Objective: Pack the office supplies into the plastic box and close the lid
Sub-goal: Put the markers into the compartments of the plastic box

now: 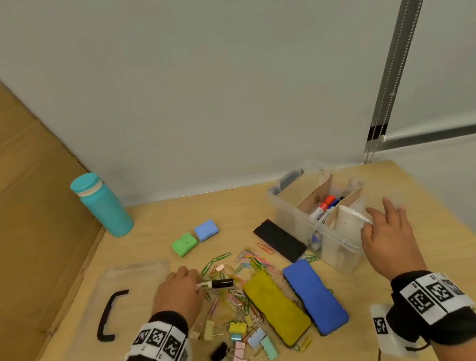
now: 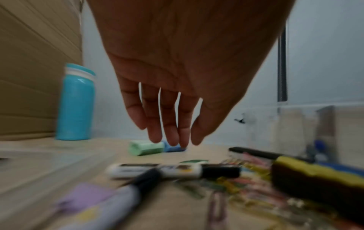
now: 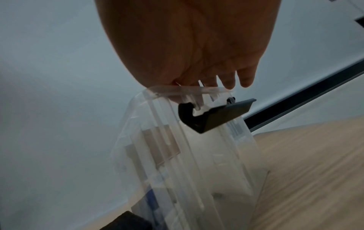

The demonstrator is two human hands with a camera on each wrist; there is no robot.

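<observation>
The plastic box [image 1: 301, 218] stands open at the far right of the counter [image 1: 384, 268], with markers [image 1: 325, 205] between its cardboard dividers; my right hand [image 1: 387, 238] rests on its near rim, fingers [image 3: 229, 80] relaxed and quite straight; my left hand [image 1: 179, 295] hovers with straight, narrow fingers [image 2: 171, 124] just above a black-capped marker [image 1: 216, 284]; the lid [image 1: 121, 305] lies at the left, beside the paper clips [image 1: 239, 264].
</observation>
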